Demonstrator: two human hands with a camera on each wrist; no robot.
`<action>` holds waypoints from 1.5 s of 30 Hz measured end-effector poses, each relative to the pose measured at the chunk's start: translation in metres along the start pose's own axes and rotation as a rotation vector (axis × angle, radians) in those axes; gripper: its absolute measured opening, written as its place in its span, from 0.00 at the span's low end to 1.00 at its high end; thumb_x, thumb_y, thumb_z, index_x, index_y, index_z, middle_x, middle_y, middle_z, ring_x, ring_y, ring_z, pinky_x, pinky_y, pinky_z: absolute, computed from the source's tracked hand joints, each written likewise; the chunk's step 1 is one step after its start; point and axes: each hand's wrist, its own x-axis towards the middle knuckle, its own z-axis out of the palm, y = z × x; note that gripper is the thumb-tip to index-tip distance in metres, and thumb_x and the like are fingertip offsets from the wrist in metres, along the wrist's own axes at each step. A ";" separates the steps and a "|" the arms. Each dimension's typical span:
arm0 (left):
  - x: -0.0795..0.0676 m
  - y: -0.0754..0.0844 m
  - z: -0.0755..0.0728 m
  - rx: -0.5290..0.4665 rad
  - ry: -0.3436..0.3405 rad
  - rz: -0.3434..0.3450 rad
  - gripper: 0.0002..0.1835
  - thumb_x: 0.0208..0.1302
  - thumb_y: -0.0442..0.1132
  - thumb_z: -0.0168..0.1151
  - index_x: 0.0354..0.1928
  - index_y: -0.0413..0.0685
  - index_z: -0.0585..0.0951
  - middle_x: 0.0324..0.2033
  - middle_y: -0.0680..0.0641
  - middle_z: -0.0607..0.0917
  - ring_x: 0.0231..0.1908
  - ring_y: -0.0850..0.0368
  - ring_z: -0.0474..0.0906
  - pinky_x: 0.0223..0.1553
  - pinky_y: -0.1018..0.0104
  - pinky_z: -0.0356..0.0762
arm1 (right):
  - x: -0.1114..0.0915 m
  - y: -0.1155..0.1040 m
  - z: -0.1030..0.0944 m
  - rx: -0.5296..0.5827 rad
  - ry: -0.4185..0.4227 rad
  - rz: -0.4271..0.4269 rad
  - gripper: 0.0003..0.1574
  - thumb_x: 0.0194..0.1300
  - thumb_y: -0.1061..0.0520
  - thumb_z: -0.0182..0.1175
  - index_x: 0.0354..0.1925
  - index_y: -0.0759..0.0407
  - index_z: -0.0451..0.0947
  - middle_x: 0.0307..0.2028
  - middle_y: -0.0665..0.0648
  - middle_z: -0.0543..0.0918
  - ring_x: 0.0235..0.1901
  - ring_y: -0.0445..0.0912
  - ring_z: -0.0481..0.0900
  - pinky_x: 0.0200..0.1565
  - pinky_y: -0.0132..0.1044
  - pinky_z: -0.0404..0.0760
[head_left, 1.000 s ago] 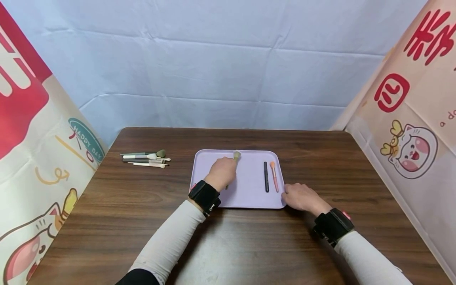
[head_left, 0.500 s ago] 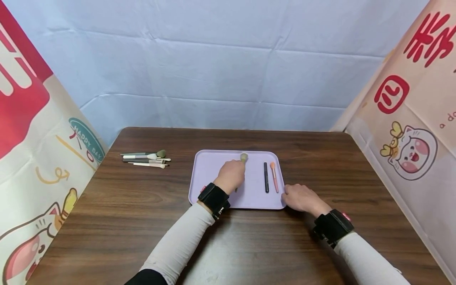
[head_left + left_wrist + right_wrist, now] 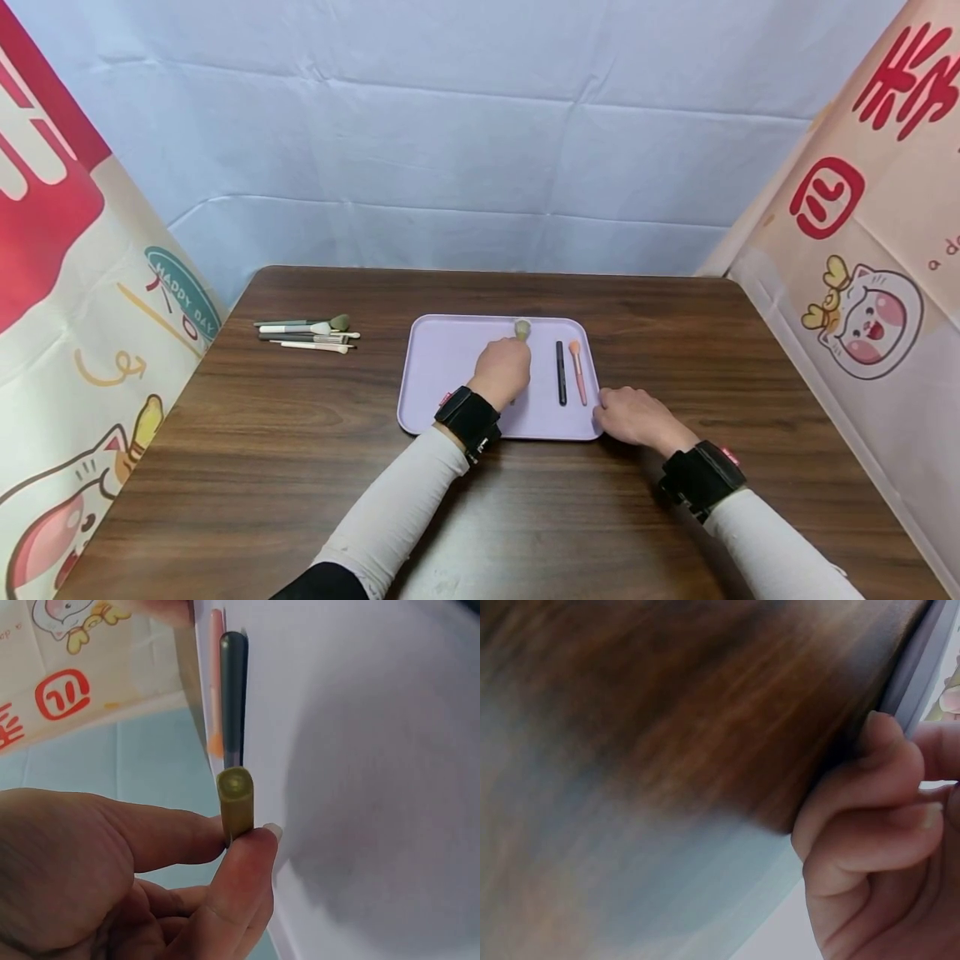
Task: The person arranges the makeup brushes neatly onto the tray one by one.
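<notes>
My left hand (image 3: 504, 367) pinches a makeup brush with greenish bristles (image 3: 522, 330) over the lilac tray (image 3: 435, 367). In the left wrist view, thumb and finger hold its olive handle (image 3: 238, 806), whose end faces the camera. Just right of that hand, a slim black makeup brush (image 3: 561, 373) and a pink makeup brush with orange bristles (image 3: 577, 372) lie side by side on the tray. My right hand (image 3: 637, 415) grips the tray's right edge near the front corner. The right wrist view shows curled fingers (image 3: 870, 787) at the outer rim, the thumb partly hidden behind them.
A loose bundle of several makeup brushes (image 3: 307, 335) lies at the left on the brown wooden table (image 3: 337, 417). A pale blue cloth (image 3: 480, 150) hangs behind the table. Printed sheets (image 3: 847, 250) stand along both sides.
My left hand has moved to the right across the tray with the green-bristled makeup brush, closer to the black one. The right hand stays at the tray's edge.
</notes>
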 end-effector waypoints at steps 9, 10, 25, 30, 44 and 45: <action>0.001 0.012 0.003 0.010 0.015 0.005 0.12 0.71 0.33 0.58 0.30 0.44 0.87 0.33 0.46 0.88 0.31 0.53 0.85 0.28 0.62 0.81 | -0.001 0.000 0.001 0.008 0.004 0.002 0.14 0.72 0.56 0.52 0.40 0.65 0.79 0.25 0.55 0.74 0.24 0.47 0.72 0.27 0.38 0.68; 0.002 0.014 0.004 0.012 0.013 0.004 0.12 0.71 0.33 0.58 0.30 0.44 0.87 0.33 0.46 0.88 0.31 0.53 0.85 0.29 0.62 0.81 | -0.001 0.000 0.001 0.007 0.004 0.001 0.14 0.72 0.56 0.52 0.40 0.65 0.79 0.25 0.54 0.74 0.24 0.47 0.72 0.27 0.38 0.68; 0.007 0.024 0.013 0.044 0.072 0.016 0.12 0.71 0.34 0.57 0.34 0.43 0.89 0.33 0.45 0.88 0.34 0.51 0.86 0.31 0.60 0.83 | 0.000 0.000 -0.001 -0.001 -0.009 0.004 0.14 0.72 0.55 0.51 0.40 0.64 0.79 0.25 0.55 0.74 0.25 0.47 0.73 0.28 0.39 0.68; 0.008 0.027 0.015 0.038 0.075 0.027 0.11 0.70 0.34 0.58 0.33 0.44 0.89 0.33 0.46 0.88 0.33 0.52 0.85 0.31 0.60 0.82 | 0.000 0.001 -0.001 0.011 -0.013 0.010 0.14 0.72 0.55 0.52 0.41 0.64 0.79 0.25 0.55 0.74 0.25 0.47 0.73 0.29 0.39 0.68; 0.009 0.032 0.019 0.013 0.077 0.001 0.11 0.69 0.34 0.58 0.32 0.45 0.88 0.32 0.47 0.87 0.33 0.53 0.85 0.33 0.61 0.82 | 0.001 0.000 -0.001 -0.005 -0.010 0.012 0.14 0.72 0.55 0.52 0.39 0.64 0.79 0.24 0.55 0.74 0.25 0.47 0.73 0.29 0.39 0.68; 0.009 0.033 0.019 0.011 0.075 0.000 0.11 0.70 0.34 0.58 0.32 0.45 0.88 0.32 0.47 0.87 0.33 0.53 0.85 0.32 0.62 0.82 | 0.001 0.000 -0.001 -0.005 -0.009 0.012 0.14 0.72 0.55 0.52 0.39 0.64 0.79 0.24 0.55 0.74 0.25 0.47 0.73 0.29 0.39 0.68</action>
